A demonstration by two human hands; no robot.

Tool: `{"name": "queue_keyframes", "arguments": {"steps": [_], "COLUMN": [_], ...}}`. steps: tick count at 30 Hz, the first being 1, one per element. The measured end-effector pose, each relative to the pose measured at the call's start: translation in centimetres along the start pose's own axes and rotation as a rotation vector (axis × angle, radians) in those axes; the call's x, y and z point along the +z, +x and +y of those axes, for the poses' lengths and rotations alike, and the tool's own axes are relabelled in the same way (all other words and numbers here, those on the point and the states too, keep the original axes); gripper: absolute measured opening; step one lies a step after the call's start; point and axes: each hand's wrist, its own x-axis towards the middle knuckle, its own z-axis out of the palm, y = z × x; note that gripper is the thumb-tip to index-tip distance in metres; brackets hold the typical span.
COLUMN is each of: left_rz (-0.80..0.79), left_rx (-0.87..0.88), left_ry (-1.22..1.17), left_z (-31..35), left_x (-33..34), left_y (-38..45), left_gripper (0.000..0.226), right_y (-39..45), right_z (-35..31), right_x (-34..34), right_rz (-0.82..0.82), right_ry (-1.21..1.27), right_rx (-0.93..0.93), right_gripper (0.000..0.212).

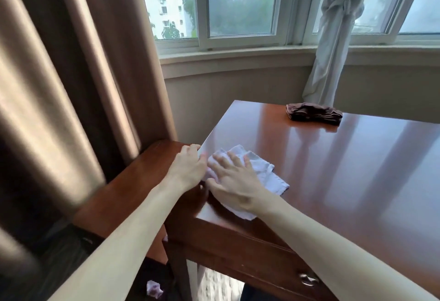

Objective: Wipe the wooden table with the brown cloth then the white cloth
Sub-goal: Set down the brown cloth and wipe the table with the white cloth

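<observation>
The wooden table [345, 169] fills the right of my view, its glossy top throwing back pale streaks of window light. Nearest me, a metal ring pull [308, 279] hangs on the drawer front. At the table's near left corner I see the white cloth [266, 176] lying flat, with my right hand [234, 181] pressing on it, fingers straight and spread. My left hand [188, 169] rests at the table's left edge, fingers curled over it, just beside the cloth. A lower wooden ledge [133, 181] adjoins that side. Far across the top, near the back edge, the brown cloth [314, 113] sits folded, untouched. Beyond hang tan drapes [71, 62], a knotted white curtain [338, 26], and the bay window [238, 3].
</observation>
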Motion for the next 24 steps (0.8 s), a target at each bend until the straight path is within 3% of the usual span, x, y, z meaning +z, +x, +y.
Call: {"name": "queue_keyframes", "arguments": {"steps": [3,9,14,18,21,24], "left_rz": [-0.079,-0.071,-0.108,-0.09,-0.09,-0.086], "left_rx": [0.0,0.124,0.078,0.07,0.05,0.037], "left_ry": [0.069,0.139,0.244,0.257,0.269,0.267], "left_z": [2.5,3.8,2.5,2.2,2.1,2.2], "left_x": [1.5,2.8,5.4,5.5,5.5,5.5], "left_y": [4.1,11.3,13.0,13.1,13.3,13.4], "left_gripper": [0.05,0.047,0.064,0.065,0.065,0.064], "right_y": [1.4,12.6,22.1,29.2,31.8,31.7], "right_z": [1.9,8.4,15.1,19.6,21.3,21.2], "right_x": [-1.3,-1.5,-2.0,-2.2,-2.0,-2.2], "right_rz": [0.004,0.015,0.0,0.008,0.004,0.0], "right_ry": [-0.008,-0.02,-0.077,-0.062,-0.038,-0.067], "right_rx": [-0.071,0.195,0.24,0.328,0.388,0.329], "right_gripper": [0.072,0.063,0.051,0.057,0.068,0.062]}}
